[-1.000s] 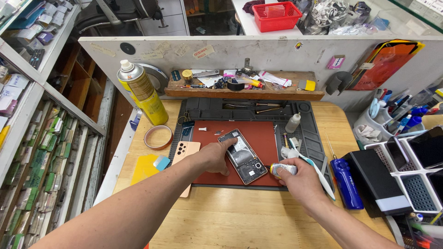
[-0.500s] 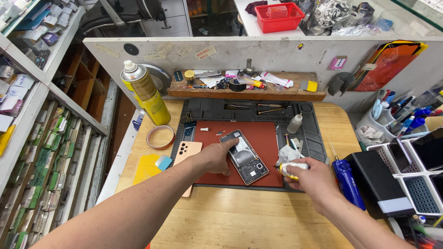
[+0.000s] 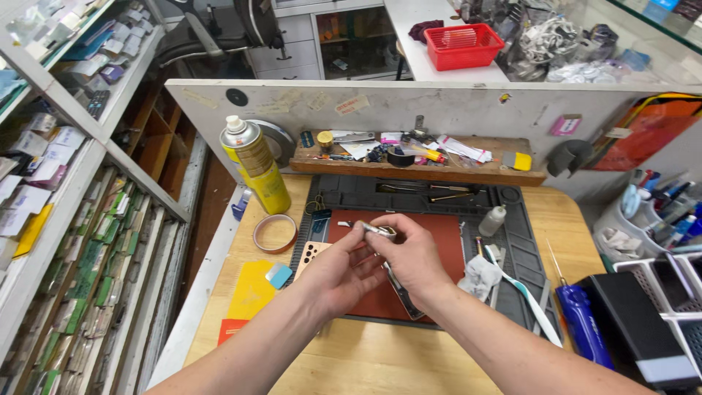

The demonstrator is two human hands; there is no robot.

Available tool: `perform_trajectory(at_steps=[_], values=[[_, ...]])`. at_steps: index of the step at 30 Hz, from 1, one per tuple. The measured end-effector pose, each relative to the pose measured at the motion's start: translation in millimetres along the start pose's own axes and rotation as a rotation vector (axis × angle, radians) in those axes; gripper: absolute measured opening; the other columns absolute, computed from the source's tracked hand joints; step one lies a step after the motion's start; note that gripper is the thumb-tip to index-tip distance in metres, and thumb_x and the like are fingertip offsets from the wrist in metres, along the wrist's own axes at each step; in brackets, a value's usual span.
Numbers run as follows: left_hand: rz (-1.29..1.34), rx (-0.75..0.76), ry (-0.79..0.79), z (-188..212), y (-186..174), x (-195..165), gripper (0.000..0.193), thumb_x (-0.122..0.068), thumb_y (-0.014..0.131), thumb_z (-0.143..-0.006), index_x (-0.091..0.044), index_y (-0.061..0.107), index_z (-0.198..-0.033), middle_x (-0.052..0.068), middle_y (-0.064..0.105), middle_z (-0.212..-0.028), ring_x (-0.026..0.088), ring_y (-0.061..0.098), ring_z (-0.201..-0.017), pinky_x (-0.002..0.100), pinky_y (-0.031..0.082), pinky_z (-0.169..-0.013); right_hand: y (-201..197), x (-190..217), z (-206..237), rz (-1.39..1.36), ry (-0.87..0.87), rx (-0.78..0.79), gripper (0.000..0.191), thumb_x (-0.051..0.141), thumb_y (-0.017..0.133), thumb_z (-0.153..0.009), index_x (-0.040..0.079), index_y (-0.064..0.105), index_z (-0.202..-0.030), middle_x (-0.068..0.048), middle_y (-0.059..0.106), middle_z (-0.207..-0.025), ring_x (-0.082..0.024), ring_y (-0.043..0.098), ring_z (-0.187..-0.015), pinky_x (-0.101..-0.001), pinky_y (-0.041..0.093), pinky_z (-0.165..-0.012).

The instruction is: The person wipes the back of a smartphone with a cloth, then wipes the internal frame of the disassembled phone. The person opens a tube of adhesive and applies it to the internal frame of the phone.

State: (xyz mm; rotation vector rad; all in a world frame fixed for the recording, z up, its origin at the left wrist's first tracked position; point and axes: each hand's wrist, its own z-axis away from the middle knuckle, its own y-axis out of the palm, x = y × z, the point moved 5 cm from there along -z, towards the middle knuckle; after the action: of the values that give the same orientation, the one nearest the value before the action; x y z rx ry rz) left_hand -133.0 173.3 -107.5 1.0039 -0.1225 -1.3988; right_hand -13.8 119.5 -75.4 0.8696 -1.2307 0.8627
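Hands: left hand, right hand pinching small silver metal tool | opened dark phone under them on red mat, unassembled

Wooden workbench, centre of frame. Directly on it: dark repair mat with red centre panel, mid-frame; yellow spray can upright, upper left; tape ring just left of mat; yellow card lower left; blue screwdriver at right; wooden tool shelf along back edge.
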Motion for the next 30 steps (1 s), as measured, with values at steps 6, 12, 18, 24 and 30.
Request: perform_trajectory(at_steps=[6,12,18,24,30], values=[[0.072,-0.071,0.124,-7.6,-70.9,-75.3,0.030,-0.038,0.062,-0.097,-0.013,0.062,-0.112,0.006,0.066,-0.112,0.022,0.063,-0.108,0.047,0.051,-0.104,57.1,13.2,-81.2,0.183,-0.051,0.391,0.058,0.008,0.075,-0.077,0.019,0.057,-0.132,0.001,0.072,-0.112,-0.012,0.069,-0.102,-0.0284,0.056,-0.088],[-0.142,-0.157,0.109,4.2,-121.4,-118.4,0.022,-0.037,0.066,-0.096,-0.017,0.061,-0.105,0.001,0.066,-0.105,0.017,0.061,-0.105,0.052,0.047,-0.102,98.0,-2.2,-148.6,1.190,-0.133,0.251,0.032,0.026,0.076,-0.086,0.016,0.075,-0.116,-0.010,0.077,-0.113,-0.031,0.070,-0.110,-0.0429,0.055,-0.096],[-0.043,-0.060,0.034,7.5,-123.1,-131.3,0.019,-0.033,0.069,-0.094,-0.017,0.060,-0.100,0.002,0.068,-0.098,0.020,0.067,-0.102,0.053,0.052,-0.095,126.5,-21.9,-163.5,1.355,-0.069,0.244,0.023,0.024,0.074,-0.087,0.017,0.078,-0.109,-0.010,0.074,-0.113,-0.033,0.068,-0.111,-0.0465,0.054,-0.095],[-0.097,0.060,0.038,6.7,-94.0,-121.3,0.020,-0.030,0.068,-0.094,-0.015,0.063,-0.105,0.004,0.071,-0.097,0.022,0.070,-0.096,0.044,0.056,-0.086,87.8,-14.5,-139.7,0.891,-0.029,0.170,0.027,0.022,0.067,-0.090,0.016,0.074,-0.116,-0.007,0.078,-0.099,-0.023,0.077,-0.088,-0.0376,0.059,-0.082],[-0.255,0.144,0.073,-1.6,-28.4,-88.5,0.018,-0.029,0.070,-0.096,-0.015,0.066,-0.106,0.000,0.068,-0.093,0.015,0.065,-0.088,0.038,0.056,-0.081,11.3,0.5,-92.0,0.316,0.051,0.060,0.027,0.012,0.070,-0.090,0.005,0.075,-0.115,-0.006,0.074,-0.086,-0.011,0.063,-0.074,-0.0320,0.052,-0.066]])
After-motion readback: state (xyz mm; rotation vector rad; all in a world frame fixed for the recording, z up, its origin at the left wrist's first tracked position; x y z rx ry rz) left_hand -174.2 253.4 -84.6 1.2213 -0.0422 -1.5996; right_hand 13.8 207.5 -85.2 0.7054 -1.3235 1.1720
